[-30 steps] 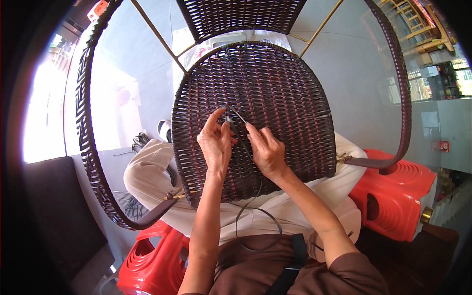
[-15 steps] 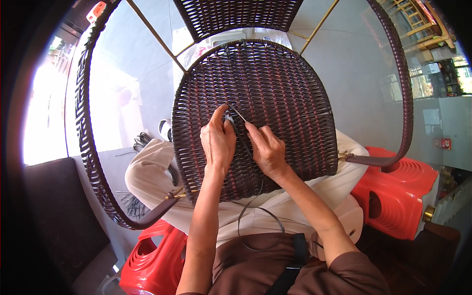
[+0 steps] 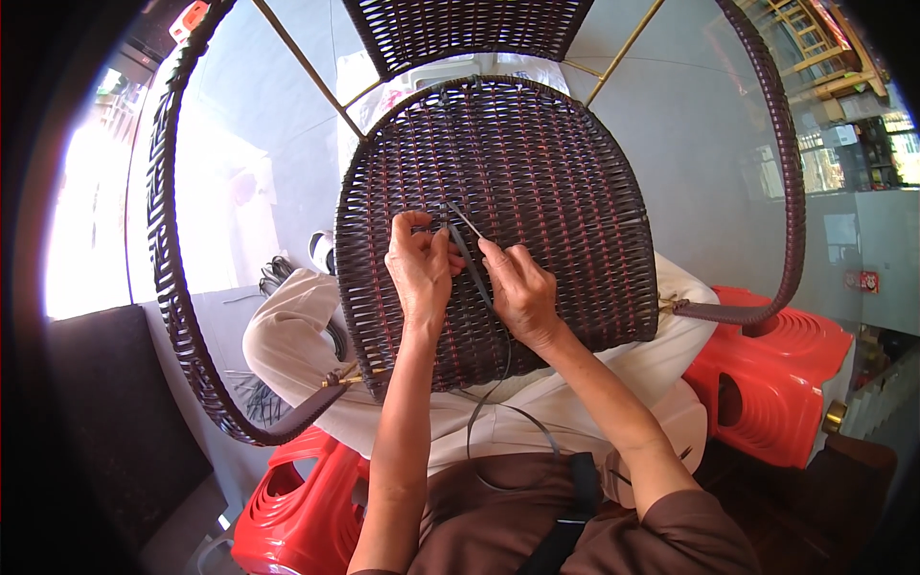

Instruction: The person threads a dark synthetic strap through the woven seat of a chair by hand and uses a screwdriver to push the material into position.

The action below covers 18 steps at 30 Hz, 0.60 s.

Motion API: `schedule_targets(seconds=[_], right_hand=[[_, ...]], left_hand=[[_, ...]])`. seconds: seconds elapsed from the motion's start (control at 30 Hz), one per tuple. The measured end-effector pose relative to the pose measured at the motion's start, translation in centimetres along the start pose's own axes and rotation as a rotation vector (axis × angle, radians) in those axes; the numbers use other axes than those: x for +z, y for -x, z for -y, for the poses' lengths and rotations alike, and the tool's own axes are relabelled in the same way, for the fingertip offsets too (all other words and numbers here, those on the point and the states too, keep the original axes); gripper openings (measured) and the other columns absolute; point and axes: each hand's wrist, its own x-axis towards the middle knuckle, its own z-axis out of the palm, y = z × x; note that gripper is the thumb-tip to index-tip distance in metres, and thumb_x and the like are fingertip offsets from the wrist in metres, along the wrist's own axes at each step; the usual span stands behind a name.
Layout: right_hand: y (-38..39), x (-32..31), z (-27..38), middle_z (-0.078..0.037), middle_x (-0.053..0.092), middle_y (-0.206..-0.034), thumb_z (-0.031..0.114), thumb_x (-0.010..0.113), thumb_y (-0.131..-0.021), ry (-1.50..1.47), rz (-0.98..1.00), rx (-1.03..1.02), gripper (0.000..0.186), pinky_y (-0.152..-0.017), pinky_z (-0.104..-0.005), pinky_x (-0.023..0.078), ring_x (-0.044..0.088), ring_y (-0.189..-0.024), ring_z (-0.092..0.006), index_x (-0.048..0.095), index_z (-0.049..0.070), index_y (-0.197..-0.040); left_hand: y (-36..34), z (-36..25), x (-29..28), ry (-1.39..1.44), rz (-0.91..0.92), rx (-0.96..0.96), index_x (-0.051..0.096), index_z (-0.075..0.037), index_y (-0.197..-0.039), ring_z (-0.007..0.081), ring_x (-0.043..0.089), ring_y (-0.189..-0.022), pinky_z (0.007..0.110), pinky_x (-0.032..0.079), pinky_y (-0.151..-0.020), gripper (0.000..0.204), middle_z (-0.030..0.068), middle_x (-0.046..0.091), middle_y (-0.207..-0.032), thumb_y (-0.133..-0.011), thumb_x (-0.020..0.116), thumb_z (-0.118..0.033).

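A dark brown wicker chair seat (image 3: 537, 163) with reddish strands lies over my lap. Just left of its middle, my left hand (image 3: 420, 268) pinches a flat dark weaving strip (image 3: 470, 265) between thumb and fingers. My right hand (image 3: 522, 295) is closed round a thin metal pick (image 3: 467, 219); its handle is hidden in my fist, and its tip meets the weave close to my left fingertips. From there the strip runs down past my right hand, over the seat's near edge, and loops across my lap.
The chair's wrapped arm hoops curve round at left (image 3: 165, 192) and right (image 3: 791, 172). A woven backrest (image 3: 470, 29) stands beyond the seat. Red plastic stools (image 3: 287, 513) are at both sides. More dark strips (image 3: 264, 395) lie on the floor at left, near a dark chair (image 3: 125, 402).
My left index finger has drawn back from the pick's tip and curled in, and the left hand has shifted slightly left. The strip now shows more plainly. My right hand has barely moved.
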Motion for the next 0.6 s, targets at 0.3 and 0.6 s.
schedule_targets(seconds=[0.3,0.6], right_hand=[[0.0,0.0,-0.1,-0.006,0.052,-0.071,-0.005,0.060,-0.076,0.022,-0.014,0.000,0.031,-0.046,-0.0270,0.047,0.057,-0.056,-0.0168,0.059,0.001,-0.107],[-0.2,-0.1,0.0,-0.007,0.053,-0.071,-0.001,0.060,-0.078,0.011,-0.019,0.023,0.027,-0.046,-0.0285,0.046,0.057,-0.055,-0.0187,0.059,0.001,-0.105]], left_hand=[[-0.5,-0.6,0.3,-0.063,-0.002,-0.005,0.045,0.002,-0.095,0.0105,0.056,-0.048,0.021,0.044,-0.042,0.016,0.0082,0.060,-0.063,-0.083,0.055,-0.002],[-0.3,-0.9,0.1,0.039,-0.027,-0.103,0.050,0.003,-0.092,0.0123,0.060,-0.053,0.022,0.048,-0.045,0.013,0.0105,0.062,-0.065,-0.083,0.057,-0.003]])
